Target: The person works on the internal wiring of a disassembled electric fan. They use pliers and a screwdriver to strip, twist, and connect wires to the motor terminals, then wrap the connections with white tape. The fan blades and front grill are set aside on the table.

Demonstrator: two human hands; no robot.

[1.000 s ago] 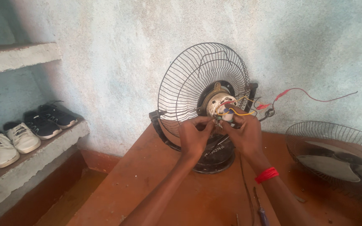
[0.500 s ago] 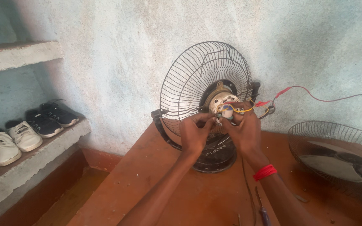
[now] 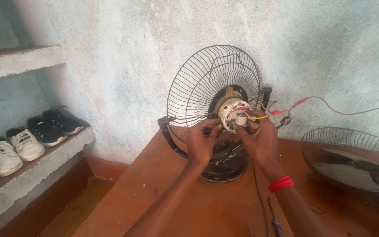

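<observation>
The left hand is up at the front of a fan motor. Its fingers are curled in and the tips pinch something small at the motor's lower left edge. It is too small to tell what. The right hand is just beside it, on the right side of the motor. Its fingers are bent too, and the tips press on the motor by the coloured wires. I cannot tell if it grips a wire or just the motor. A red band sits on the right wrist.

The motor is round and pale, with no cover on it. It sits in the middle of a black wire fan guard, which stands upright. Under it is a round black base on a brown table, close to the far wall.

Red and yellow wires run off to the right along the wall. On the right of the table lies another fan guard with blades, flat on its back. A screwdriver lies near the right arm.

Far to the left, white shoes and dark shoes sit on a stone ledge.
</observation>
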